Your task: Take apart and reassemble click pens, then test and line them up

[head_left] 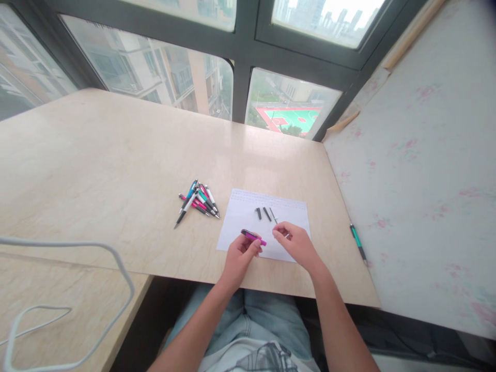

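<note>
My left hand (243, 254) is closed around a purple pen barrel (253, 237) with a black clip end, held over a white sheet of paper (235, 222). To its right, my right hand (295, 242) has thumb and forefinger drawn together just above the paper. Anything between those fingertips is too small to make out. Close beyond them lies a thin dark pen refill (273, 214). Beside the refill on the sheet are a slim black pen part (267, 214) and a shorter black pen part (258, 213). Small printed or written lines run along the sheet's far edge.
Left of the paper, several click pens (198, 200) in mixed colours lie in a pile. A green and black pen (358, 243) rests by the right wall. A white cable (120, 258) loops at lower left. Windows (240, 62) border the table's far side.
</note>
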`<state>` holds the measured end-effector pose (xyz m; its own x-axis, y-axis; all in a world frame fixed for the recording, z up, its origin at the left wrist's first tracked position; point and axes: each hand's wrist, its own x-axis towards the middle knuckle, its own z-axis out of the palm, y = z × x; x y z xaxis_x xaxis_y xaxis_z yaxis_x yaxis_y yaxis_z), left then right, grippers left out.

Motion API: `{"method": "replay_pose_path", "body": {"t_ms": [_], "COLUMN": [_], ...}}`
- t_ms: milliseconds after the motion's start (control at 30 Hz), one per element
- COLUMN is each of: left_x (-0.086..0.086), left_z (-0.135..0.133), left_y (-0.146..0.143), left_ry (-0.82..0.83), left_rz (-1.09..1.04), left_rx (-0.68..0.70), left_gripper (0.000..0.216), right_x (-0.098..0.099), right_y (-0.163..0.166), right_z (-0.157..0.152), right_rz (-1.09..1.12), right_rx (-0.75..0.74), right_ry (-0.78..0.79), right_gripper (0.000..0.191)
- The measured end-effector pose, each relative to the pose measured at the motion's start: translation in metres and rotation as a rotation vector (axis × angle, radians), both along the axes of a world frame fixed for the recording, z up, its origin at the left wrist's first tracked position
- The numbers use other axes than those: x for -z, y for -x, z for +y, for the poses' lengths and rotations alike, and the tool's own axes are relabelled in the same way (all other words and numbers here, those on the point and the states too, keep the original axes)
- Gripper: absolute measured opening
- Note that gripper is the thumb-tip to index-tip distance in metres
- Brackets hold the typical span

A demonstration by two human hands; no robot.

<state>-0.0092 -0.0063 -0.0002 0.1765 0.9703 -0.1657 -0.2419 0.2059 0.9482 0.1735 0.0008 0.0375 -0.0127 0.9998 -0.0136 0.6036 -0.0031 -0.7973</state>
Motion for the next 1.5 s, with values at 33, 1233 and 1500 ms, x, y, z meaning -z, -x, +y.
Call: {"method": "replay_pose_path", "body": {"t_ms": [33,1233,1500], "left_x": [0.001,0.005,0.003], "left_z": [0.001,0.007,0.006], "left_y": [0.001,0.008,0.006], "left_ry": [0.007,0.228,0.214], "left_rz": [-0.015,-0.558,-0.529], "left_rx": [-0.01,-0.165,-0.151], "left_gripper": [0.029,0.018,0.019], "right_x": [0.004,0.002,0.007], "right_y": [-0.004,0.057,0.055], "right_z": [0.007,-0.02,-0.019], "right_rz": [-0.042,0.511,0.376], "right_rx": [0.025,0.315,0.254], "right_ry": [-0.011,-0.04,-0.041], "right_gripper": [0.016,0.021,0.017]}}
